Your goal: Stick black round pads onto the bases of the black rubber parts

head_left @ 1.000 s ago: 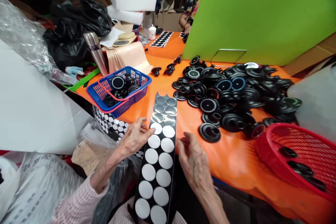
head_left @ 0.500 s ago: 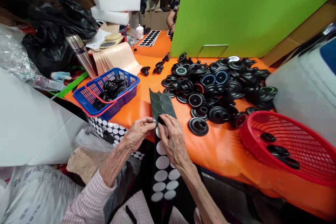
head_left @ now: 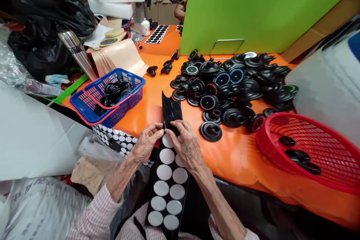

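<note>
A long black sheet of round white stickers (head_left: 164, 172) runs from my lap up over the table edge. Its far part, beyond my fingers, looks plain dark with faint circle outlines. My left hand (head_left: 146, 144) pinches the sheet's left edge between thumb and fingertips. On the right side, my right hand (head_left: 186, 146) grips the sheet with its thumb near the left thumb and its fingers laid across it. Whether a single sticker is between the fingertips cannot be made out. Black round knob-like parts (head_left: 210, 131) lie heaped just beyond my right hand.
On the orange table (head_left: 154, 101), a blue basket (head_left: 120, 110) holding black parts stands left. A red basket (head_left: 270, 150) with several black pieces is at right. A green board (head_left: 239, 11) rises behind the heap. A steel flask (head_left: 77, 54) leans at left; a person's arm (head_left: 180, 11) shows behind.
The sheet has swung, its lower end now further left and more of its white circles facing me. The far end looks darker and straighter. Both hands keep their pinch, nearly in place.
</note>
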`<action>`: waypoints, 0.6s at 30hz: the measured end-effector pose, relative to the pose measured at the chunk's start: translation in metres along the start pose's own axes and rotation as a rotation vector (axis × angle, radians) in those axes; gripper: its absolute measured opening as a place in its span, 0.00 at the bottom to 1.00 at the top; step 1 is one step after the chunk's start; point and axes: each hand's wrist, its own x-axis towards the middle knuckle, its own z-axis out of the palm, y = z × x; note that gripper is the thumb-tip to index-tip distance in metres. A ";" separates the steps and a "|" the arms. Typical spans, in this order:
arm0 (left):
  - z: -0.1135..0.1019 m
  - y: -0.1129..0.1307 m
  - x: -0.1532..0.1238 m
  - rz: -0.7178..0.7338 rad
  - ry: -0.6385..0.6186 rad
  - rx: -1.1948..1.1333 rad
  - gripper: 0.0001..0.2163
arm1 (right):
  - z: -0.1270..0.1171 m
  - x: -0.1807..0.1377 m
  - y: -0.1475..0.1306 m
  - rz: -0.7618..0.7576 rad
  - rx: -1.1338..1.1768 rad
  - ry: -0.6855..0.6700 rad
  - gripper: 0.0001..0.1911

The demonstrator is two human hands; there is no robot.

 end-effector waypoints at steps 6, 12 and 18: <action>-0.003 -0.002 0.003 0.054 0.046 0.206 0.12 | -0.010 0.006 0.002 0.056 0.009 0.161 0.12; 0.016 0.021 -0.008 0.256 0.263 0.734 0.13 | -0.030 -0.013 -0.007 0.076 -0.002 0.228 0.12; 0.040 0.023 -0.009 -0.069 -0.027 0.369 0.10 | -0.036 -0.042 -0.023 0.172 0.255 0.101 0.15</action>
